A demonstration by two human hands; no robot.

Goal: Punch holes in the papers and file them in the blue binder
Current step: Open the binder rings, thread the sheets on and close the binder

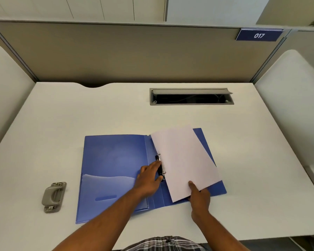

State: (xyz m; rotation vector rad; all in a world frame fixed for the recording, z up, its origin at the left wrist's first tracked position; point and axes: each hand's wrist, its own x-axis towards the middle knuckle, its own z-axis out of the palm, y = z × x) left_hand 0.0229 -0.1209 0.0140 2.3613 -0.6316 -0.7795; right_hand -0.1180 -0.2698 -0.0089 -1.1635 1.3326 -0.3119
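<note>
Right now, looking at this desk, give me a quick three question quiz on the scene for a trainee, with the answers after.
1. True or false: the blue binder lies open on the desk.
2. Which hand holds the papers by their near edge: A left, B right?
3. Fill in: the grey hole punch sits to the ___ of the binder.

Key
1. True.
2. B: the right hand grips the sheets, which lie tilted across the binder's right half; the left hand is at the ring mechanism.
3. Left, apart from it.
</note>
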